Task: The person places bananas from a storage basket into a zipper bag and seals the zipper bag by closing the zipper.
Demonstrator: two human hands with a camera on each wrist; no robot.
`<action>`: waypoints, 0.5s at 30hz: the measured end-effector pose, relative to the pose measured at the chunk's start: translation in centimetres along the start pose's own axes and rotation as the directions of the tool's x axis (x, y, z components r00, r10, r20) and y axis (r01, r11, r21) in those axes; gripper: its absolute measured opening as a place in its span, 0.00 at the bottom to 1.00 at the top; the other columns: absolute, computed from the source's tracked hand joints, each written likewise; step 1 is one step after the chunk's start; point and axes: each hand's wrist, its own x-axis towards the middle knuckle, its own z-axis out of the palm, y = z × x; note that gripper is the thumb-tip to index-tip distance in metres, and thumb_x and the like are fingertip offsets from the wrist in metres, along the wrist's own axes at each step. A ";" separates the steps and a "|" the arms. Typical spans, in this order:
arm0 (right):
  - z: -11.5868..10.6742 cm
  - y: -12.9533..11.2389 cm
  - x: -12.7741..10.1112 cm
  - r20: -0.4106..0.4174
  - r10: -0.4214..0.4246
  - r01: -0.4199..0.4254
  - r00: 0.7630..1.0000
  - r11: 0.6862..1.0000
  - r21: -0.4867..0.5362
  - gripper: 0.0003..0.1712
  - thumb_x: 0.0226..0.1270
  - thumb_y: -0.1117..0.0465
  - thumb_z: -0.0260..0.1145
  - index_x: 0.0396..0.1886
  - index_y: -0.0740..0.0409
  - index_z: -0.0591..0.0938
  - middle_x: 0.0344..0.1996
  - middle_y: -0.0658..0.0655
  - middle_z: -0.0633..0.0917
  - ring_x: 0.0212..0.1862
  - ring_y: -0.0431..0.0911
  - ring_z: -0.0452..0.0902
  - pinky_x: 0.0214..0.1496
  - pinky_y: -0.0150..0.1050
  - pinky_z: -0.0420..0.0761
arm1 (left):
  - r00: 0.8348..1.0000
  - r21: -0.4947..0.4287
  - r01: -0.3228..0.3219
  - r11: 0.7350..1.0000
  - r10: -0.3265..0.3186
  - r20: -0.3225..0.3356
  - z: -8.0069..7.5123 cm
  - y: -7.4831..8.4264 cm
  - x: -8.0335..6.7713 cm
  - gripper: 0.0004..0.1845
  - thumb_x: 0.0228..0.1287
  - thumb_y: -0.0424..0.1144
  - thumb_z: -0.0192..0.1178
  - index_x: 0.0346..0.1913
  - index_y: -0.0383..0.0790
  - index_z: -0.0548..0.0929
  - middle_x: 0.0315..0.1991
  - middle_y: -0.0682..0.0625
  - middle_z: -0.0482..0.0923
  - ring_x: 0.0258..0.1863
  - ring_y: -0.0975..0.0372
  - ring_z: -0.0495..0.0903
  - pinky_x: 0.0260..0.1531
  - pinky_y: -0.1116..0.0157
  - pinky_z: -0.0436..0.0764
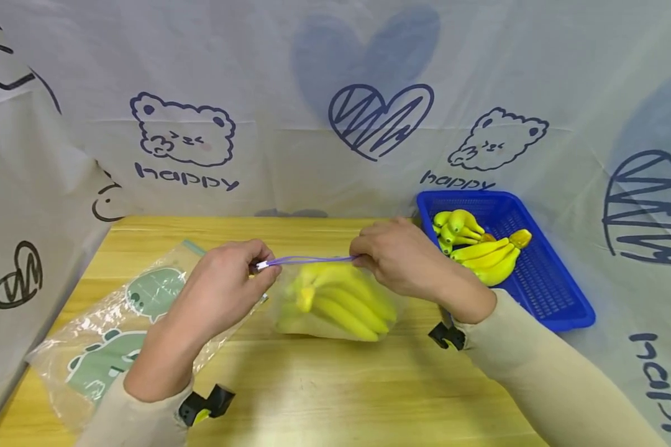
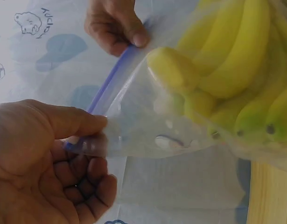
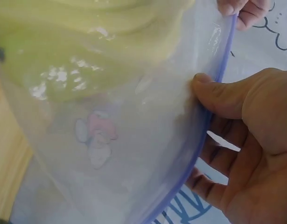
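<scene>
A translucent zip bag (image 3: 148, 177) with a purple zip edge (image 1: 313, 259) hangs between my hands, with several yellow bananas (image 1: 349, 307) inside. My left hand (image 1: 220, 288) pinches the bag's left top corner between thumb and fingers, beside a white slider (image 1: 263, 265). Further along the same edge, my right hand (image 1: 397, 257) pinches the zip with thumb and fingertips. In the right wrist view the zip edge curves on past that hand, and a small pink and white print (image 3: 99, 135) shows on the bag. Plastic partly blurs the bananas.
To the right stands a blue basket (image 1: 559, 310) holding more bananas (image 1: 486, 254), some small with dark tips. On the left a clear bag with green cartoon prints (image 1: 156, 292) lies flat on the wooden table (image 1: 324, 397). A printed white cloth (image 1: 279, 155) hangs behind and at both sides.
</scene>
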 end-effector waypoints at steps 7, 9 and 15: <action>0.4 0.3 0.7 0.047 0.053 -0.052 0.997 0.998 -0.034 0.02 0.72 0.59 0.72 0.38 0.49 0.90 0.36 0.48 0.88 0.42 0.46 0.84 0.47 0.51 0.78 | 1.000 0.017 -0.031 0.999 0.031 -0.003 0.7 -1.0 0.4 0.05 0.72 0.41 0.68 0.40 0.43 0.87 0.38 0.48 0.88 0.38 0.55 0.83 0.39 0.54 0.80; 0.7 0.5 0.9 0.059 0.055 -0.053 0.997 0.998 -0.041 0.03 0.72 0.59 0.72 0.38 0.50 0.90 0.36 0.48 0.88 0.42 0.46 0.84 0.47 0.51 0.78 | 1.000 0.043 -0.026 0.999 0.026 0.014 0.8 -1.5 0.6 0.05 0.71 0.41 0.68 0.40 0.43 0.87 0.39 0.48 0.88 0.39 0.54 0.83 0.41 0.53 0.81; 0.9 0.7 1.2 0.070 0.077 -0.074 0.995 0.996 -0.043 0.03 0.73 0.58 0.72 0.39 0.50 0.90 0.36 0.48 0.88 0.41 0.46 0.84 0.46 0.51 0.79 | 0.999 0.105 -0.044 0.994 0.046 -0.014 0.3 -2.1 0.5 0.05 0.70 0.40 0.69 0.41 0.42 0.88 0.38 0.49 0.90 0.35 0.55 0.80 0.35 0.56 0.78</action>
